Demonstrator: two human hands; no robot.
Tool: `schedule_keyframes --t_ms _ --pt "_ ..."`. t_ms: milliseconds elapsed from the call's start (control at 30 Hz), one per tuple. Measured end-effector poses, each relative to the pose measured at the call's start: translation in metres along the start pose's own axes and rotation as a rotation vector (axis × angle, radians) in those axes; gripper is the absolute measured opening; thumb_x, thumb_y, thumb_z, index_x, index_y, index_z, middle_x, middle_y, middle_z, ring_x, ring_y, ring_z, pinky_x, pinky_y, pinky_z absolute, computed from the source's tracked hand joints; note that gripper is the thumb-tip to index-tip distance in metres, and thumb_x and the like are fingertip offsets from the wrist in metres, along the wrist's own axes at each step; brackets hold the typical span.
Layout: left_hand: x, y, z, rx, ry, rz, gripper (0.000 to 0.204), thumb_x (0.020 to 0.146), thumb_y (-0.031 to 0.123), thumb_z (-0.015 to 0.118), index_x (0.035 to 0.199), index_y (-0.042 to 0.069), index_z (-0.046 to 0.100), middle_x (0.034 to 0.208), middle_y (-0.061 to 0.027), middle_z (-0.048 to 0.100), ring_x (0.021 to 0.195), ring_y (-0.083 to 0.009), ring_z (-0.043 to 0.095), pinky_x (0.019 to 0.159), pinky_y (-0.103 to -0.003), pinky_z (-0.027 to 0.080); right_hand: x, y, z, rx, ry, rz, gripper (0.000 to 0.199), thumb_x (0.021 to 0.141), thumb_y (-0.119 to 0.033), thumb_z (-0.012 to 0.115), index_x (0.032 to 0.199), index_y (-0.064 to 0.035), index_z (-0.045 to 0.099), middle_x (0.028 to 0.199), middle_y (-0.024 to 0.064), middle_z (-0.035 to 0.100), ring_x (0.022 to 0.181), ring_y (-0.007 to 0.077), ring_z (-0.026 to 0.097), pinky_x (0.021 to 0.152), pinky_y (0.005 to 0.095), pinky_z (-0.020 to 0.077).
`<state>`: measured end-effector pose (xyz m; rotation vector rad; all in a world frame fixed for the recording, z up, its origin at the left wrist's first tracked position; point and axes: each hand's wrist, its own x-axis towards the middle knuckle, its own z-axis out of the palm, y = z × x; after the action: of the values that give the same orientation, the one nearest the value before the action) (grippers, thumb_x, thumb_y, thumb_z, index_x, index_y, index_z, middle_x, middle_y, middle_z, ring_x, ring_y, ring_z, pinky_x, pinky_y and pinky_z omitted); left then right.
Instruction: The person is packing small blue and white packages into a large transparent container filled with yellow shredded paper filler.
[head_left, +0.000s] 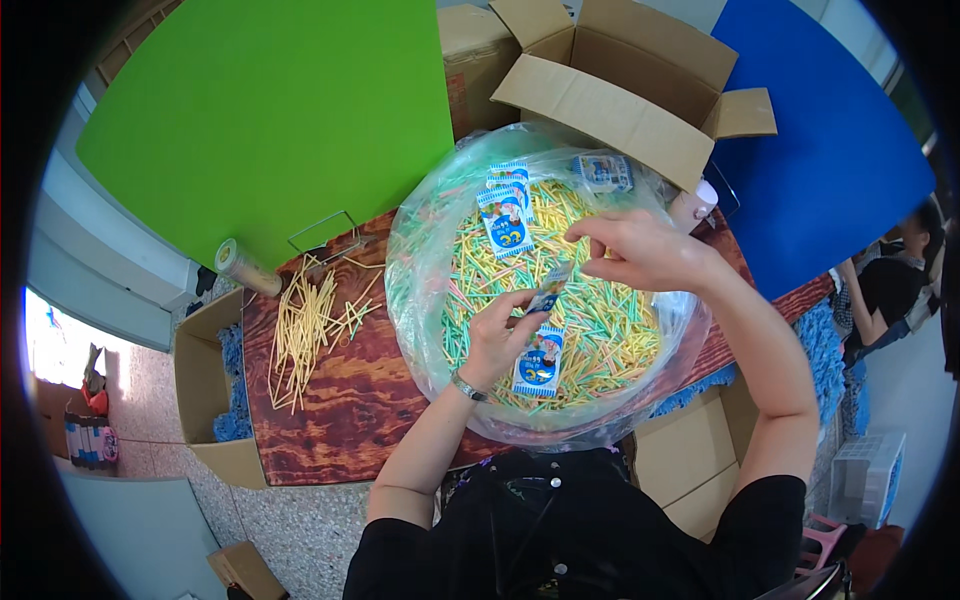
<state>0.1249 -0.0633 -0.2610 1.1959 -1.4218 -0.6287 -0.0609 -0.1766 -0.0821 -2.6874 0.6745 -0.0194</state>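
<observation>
A large clear plastic bag (415, 335), its mouth spread wide, holds a heap of thin pastel sticks (610, 340) in yellow, green and pink. Over this heap, my left hand (498, 335) pinches a small blue-and-white packet (550, 288), tilted with its upper end free. Just right of that packet hovers my right hand (645, 250), index finger and thumb apart, with nothing visible between them. Similar packets lie on the sticks: a flat packet (538, 362) below my left hand, an overlapping group (505, 222) farther off, and another packet (605, 172) near the far rim.
Loose pale-yellow sticks (305, 325) lie on the reddish wooden table (350, 420) at left, beside a cylindrical container (248, 268). An open cardboard box (610, 100) stands behind the bag, between green (270, 120) and blue (820, 150) panels. A pinkish bottle (693, 205) stands at the far right.
</observation>
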Motion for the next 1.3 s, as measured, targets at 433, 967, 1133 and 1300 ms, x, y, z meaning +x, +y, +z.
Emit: schedule_keyframes --t_ms 433,967,1133,1300 --pt "0.022 -0.021 -0.010 -0.031 0.213 -0.141 0.032 0.089 0.009 0.064 0.119 -0.001 0.059 0.101 -0.0121 0.067 0.090 -0.0158 0.065 0.073 -0.028 0.056 0.083 0.059 0.118 0.588 0.565 0.051 0.014 0.087 -0.007 0.064 0.100 -0.0023 0.061 0.077 0.0020 0.064 0.066 0.0071 0.059 0.059 0.0244 0.0463" --pt "-0.042 -0.007 -0.014 0.621 -0.368 0.106 0.037 0.072 0.024 0.077 0.100 0.008 0.059 0.091 -0.0084 0.055 0.085 -0.0265 0.060 0.064 -0.037 0.051 0.004 0.038 0.174 0.124 0.106 0.152 0.024 0.079 -0.030 0.073 0.083 -0.0101 0.059 0.086 0.0087 0.061 0.077 0.0305 0.062 0.064 0.0423 0.0491" --pt "-0.044 -0.008 -0.009 0.632 -0.334 0.093 0.049 0.069 0.025 0.078 0.107 0.007 0.053 0.096 -0.0103 0.053 0.087 -0.0277 0.059 0.064 -0.037 0.052 -0.009 0.041 0.198 0.144 0.169 0.257 0.024 0.078 -0.031 0.074 0.084 -0.0119 0.059 0.081 0.0059 0.058 0.081 0.0276 0.062 0.063 0.0418 0.0492" --pt "-0.043 -0.009 -0.010 0.636 -0.246 0.063 0.059 0.069 0.026 0.079 0.118 0.006 0.051 0.103 -0.0117 0.055 0.089 -0.0280 0.059 0.066 -0.037 0.052 -0.017 0.035 0.203 -0.067 0.429 0.045 0.017 0.075 -0.016 0.072 0.089 -0.0111 0.063 0.081 0.0050 0.059 0.075 0.0259 0.060 0.061 0.0360 0.0484"
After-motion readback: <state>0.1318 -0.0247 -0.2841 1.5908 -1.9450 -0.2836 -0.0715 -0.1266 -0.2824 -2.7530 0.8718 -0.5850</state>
